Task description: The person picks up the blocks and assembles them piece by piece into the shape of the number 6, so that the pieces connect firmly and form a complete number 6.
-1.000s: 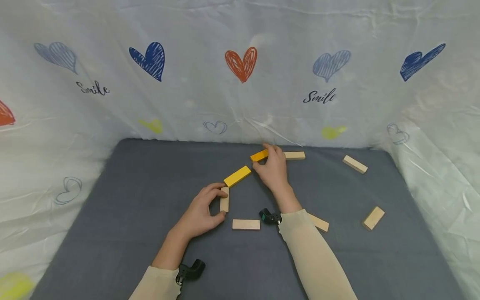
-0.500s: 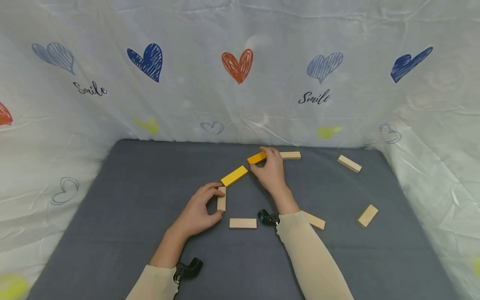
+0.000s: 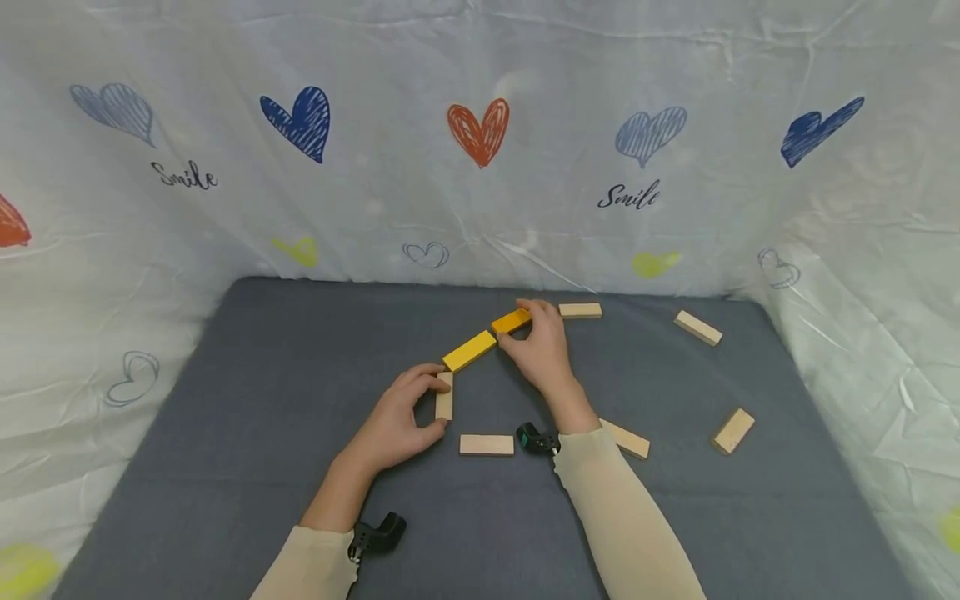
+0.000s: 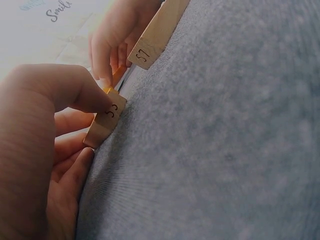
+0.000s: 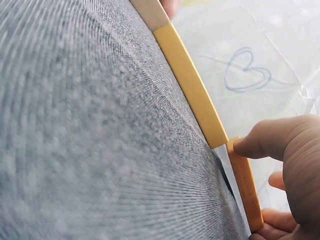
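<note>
The grey-clothed table (image 3: 247, 425) carried six plain wooden blocks (image 3: 487, 446), one yellow block (image 3: 469, 351) and one orange block (image 3: 510, 322). My right hand (image 3: 546, 346) pinched the slim orange block near the far edge, just beside the yellow block. My left hand (image 3: 399, 422) gripped a dark-marked plain block (image 3: 445, 406). Cloth extended leftward to the left edge.

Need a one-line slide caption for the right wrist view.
A right hand grips an orange block close to one end of a yellow block, a pale block at the other.
</note>
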### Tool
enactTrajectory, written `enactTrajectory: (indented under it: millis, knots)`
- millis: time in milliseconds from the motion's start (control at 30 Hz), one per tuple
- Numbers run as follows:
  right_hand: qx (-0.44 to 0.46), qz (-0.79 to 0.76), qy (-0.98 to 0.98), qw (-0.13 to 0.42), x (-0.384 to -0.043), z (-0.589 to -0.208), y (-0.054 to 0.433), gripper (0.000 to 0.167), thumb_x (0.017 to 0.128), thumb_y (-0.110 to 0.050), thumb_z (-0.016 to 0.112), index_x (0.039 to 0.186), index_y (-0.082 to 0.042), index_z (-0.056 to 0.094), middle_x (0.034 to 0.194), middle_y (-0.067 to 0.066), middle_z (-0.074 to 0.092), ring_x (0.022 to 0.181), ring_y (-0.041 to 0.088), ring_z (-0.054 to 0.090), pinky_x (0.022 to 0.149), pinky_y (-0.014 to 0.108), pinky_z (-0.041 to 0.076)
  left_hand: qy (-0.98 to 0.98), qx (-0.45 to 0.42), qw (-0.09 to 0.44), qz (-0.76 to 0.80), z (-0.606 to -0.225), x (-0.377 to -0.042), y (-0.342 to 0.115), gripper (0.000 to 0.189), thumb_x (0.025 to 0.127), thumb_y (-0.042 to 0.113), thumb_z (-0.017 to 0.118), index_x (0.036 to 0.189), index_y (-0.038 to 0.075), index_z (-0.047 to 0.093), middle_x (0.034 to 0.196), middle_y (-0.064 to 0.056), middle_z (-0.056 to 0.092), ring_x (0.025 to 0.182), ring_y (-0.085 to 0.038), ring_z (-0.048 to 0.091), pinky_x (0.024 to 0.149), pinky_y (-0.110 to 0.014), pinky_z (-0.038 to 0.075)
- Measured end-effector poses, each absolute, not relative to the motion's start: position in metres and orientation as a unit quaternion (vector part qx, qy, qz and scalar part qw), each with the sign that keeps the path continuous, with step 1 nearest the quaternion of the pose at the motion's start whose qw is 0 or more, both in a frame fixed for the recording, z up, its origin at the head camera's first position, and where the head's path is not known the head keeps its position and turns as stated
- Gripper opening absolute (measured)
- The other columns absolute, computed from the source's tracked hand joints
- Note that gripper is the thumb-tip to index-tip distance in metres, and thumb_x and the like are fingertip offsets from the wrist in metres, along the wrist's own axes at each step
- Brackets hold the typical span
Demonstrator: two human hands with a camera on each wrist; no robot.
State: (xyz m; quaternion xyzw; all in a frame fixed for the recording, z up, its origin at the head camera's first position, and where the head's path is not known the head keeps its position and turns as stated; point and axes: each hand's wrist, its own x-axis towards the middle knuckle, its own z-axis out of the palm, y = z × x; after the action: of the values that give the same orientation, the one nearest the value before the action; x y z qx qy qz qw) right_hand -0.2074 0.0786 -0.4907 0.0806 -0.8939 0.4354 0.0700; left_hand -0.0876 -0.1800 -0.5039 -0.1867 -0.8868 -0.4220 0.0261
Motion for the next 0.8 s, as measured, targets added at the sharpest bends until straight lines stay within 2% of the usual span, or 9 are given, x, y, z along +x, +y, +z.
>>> enactTrajectory:
  millis: [433, 800]
  knots:
    - [0.085, 0.435, -0.894, 0.062, -0.2047, -0.4902, 0.0765, 0.065, 0.092, -0.021, 0.084, 0.151, -0.003, 0.062, 0.156, 0.022, 0.050, 0.143, 0.042, 0.049, 0.118, 0.057, 0.044, -0.888, -0.181, 0.016, -0.422, -0.5042, -0.0890, -0.1806, 0.041, 0.090, 0.012, 0.084, 0.129, 0.016, 0.071, 0.158, -0.002, 0.055, 0.148, -0.027, 0.050, 0.120, -0.054, 0.045]
    - [0.083, 0.431, -0.897, 0.053, -0.2055, -0.4894, 0.0741, 0.066, 0.092, -0.020, 0.084, 0.152, -0.003, 0.062, 0.157, 0.023, 0.049, 0.145, 0.042, 0.046, 0.119, 0.056, 0.044, -0.885, -0.185, 0.024, -0.426, -0.5041, -0.0886, -0.1797, 0.041, 0.090, 0.011, 0.085, 0.129, 0.015, 0.072, 0.158, -0.003, 0.055, 0.149, -0.030, 0.050, 0.119, -0.056, 0.045]
